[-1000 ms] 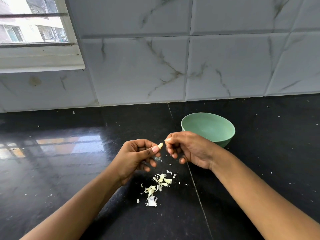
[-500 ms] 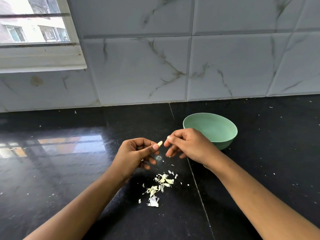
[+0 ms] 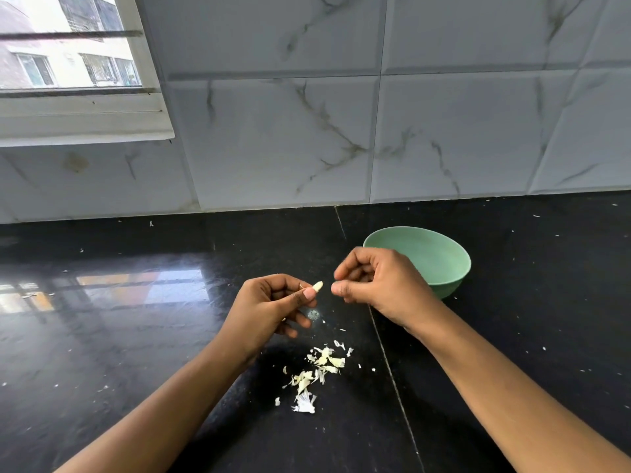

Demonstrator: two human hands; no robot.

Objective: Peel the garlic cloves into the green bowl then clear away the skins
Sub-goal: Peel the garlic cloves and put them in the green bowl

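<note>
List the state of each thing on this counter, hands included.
Garlic clove: pinched, exposed tip looks bare.
Left hand: pinches the clove.
Right hand: fingers curled, off the clove.
Green bowl: upright, visible inside empty.
Garlic skins: loose pile on counter, uncleared.

Both our forearms reach forward, the hands raised, close together but not touching. Our left hand (image 3: 269, 302) pinches a garlic clove (image 3: 317, 286) between thumb and forefinger, the other fingers curled. Our right hand (image 3: 382, 285) has all fingers curled inward, knuckles up.
</note>
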